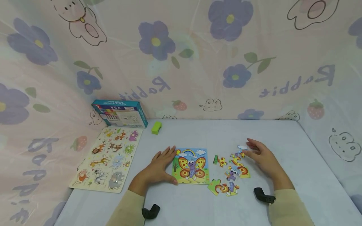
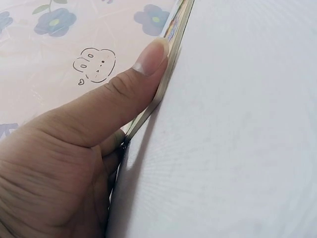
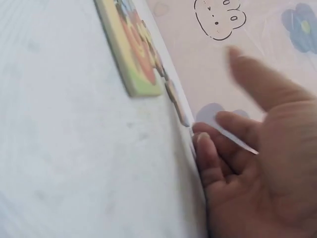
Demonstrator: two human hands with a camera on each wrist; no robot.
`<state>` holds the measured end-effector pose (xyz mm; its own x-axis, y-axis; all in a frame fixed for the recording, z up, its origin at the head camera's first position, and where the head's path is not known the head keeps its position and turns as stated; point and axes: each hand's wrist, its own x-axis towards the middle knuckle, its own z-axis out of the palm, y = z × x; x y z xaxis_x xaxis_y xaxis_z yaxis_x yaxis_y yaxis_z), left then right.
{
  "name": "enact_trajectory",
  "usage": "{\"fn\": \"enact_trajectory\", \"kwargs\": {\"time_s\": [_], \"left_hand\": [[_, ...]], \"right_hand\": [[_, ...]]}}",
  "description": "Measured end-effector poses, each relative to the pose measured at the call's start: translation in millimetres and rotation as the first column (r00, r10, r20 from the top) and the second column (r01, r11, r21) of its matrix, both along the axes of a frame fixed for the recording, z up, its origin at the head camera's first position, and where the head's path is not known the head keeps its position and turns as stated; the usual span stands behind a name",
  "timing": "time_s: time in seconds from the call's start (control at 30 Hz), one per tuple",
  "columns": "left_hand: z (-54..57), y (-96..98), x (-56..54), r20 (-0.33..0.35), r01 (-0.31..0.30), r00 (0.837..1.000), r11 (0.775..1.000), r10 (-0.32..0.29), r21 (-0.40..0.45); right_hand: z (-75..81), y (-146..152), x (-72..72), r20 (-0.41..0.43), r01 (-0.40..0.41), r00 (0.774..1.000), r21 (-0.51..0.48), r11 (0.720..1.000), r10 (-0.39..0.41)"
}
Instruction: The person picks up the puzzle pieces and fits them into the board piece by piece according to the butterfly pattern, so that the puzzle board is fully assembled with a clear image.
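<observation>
A square butterfly picture board (image 1: 191, 166) lies flat in the middle of the table. My left hand (image 1: 159, 169) rests along its left side, fingers extended and thumb at the lower left corner; the left wrist view shows the thumb (image 2: 124, 91) against the board's edge. To the board's right lie several loose jigsaw pieces, among them a wing piece (image 1: 244, 171), a purple face piece (image 1: 232, 173) and a green-edged piece (image 1: 215, 185). My right hand (image 1: 263, 157) hovers at their upper right, near a cloud piece (image 1: 242, 147). In the right wrist view its thumb and fingers stand apart, holding nothing.
On the left lies an animal peg board (image 1: 113, 163), with a teal box (image 1: 121, 113) standing behind it. A small green block (image 1: 156, 127) sits near the back edge. Patterned cloth (image 1: 198, 78) hangs behind and beside the white table (image 1: 198, 210).
</observation>
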<state>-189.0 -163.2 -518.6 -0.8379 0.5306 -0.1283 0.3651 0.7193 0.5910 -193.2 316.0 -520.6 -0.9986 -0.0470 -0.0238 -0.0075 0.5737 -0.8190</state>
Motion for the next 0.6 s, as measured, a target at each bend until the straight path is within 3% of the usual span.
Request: {"fn": "enact_trajectory", "kwargs": {"time_s": [0.17, 0.3, 0.43, 0.6], "left_hand": [[-1.4, -0.3, -0.8, -0.001, 0.001, 1.0, 1.0, -0.001, 0.001], [-2.2, -0.3, -1.1, -0.003, 0.001, 1.0, 1.0, -0.001, 0.004], [-3.3, -0.4, -1.4, -0.006, 0.003, 1.0, 1.0, -0.003, 0.002], [-2.8, -0.6, -0.9, -0.009, 0.004, 1.0, 1.0, -0.004, -0.006]], "right_hand": [[-0.4, -6, -1.0, -0.033, -0.05, 0.998, 0.138, 0.989, 0.055], [0.6, -10, -1.1, -0.054, -0.058, 0.996, 0.143, 0.988, 0.067], [-0.5, -11, 0.2, -0.031, -0.031, 0.999, 0.116, 0.993, 0.035], [-3.1, -13, 2.0, -0.048, 0.069, 0.997, 0.099, 0.993, -0.065]]}}
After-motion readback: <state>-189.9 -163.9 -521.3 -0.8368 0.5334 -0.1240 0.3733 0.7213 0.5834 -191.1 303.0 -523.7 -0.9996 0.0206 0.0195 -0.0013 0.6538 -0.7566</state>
